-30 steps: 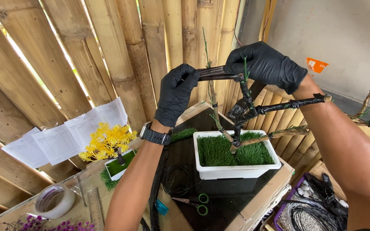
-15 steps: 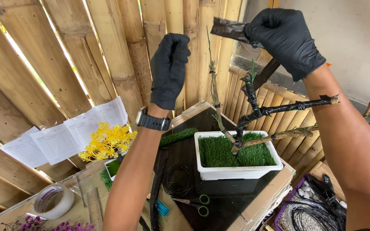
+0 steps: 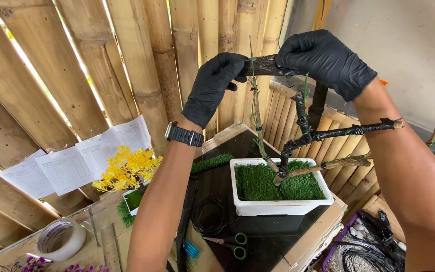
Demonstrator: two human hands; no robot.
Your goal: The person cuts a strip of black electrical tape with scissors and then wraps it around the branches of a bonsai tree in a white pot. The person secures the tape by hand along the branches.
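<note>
Head view: both hands raised in black gloves before a bamboo wall. Left hand [image 3: 213, 86] closed, fingers [image 3: 222, 68] curled down and pinching the left end of a dark tape-wrapped branch [image 3: 267, 66] held level. Right hand [image 3: 327, 59] wrapped over the right end of the same branch, fingers folded tight around it, thumb hidden underneath. Black wristwatch [image 3: 184, 135] on the left wrist.

Just below the hands, a bare model tree [image 3: 305, 136] with black-wrapped limbs, rooted in a white rectangular planter [image 3: 278, 206] filled with artificial grass [image 3: 258, 182]; a thin green wire [image 3: 253, 95] rising from the trunk and crossing the held branch. Planter resting on a black board [image 3: 263, 242].

Near the planter on that board, a coil of black wire [image 3: 210, 221] and green-handled scissors [image 3: 231, 244]. Further left, a small yellow artificial tree [image 3: 126, 168], printed sheets [image 3: 71, 166] against the bamboo, a roll of clear tape [image 3: 60, 239].
</note>
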